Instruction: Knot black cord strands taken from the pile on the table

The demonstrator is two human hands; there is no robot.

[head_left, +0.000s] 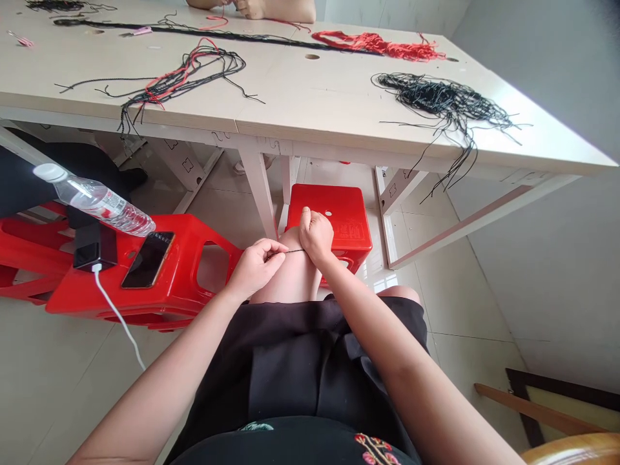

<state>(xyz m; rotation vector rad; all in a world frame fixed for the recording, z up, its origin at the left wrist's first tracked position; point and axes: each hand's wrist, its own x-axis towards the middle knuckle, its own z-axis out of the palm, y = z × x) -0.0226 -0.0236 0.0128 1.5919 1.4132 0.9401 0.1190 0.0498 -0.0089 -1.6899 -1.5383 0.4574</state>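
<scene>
A thin black cord (294, 250) runs taut between my two hands, just over my bare knee. My left hand (259, 261) pinches one end of it between thumb and fingertips. Curled into a fist, my right hand (316, 234) grips the other end, and the cord disappears inside it. Under the hands is my knee (285, 278), with a red plastic stool (341, 200) just beyond. On the table above lie a tangled heap of black cords (443, 98) at the right and a looser black and red bundle (186, 74) at the left.
At my left, a red stool (179, 284) carries a clear bottle (104, 203), a phone (148, 259) and a black box with a white cable (95, 247). The table (310, 97) also bears red cords (382, 45), pink-handled snips (140, 31) and another person's hand (250, 8).
</scene>
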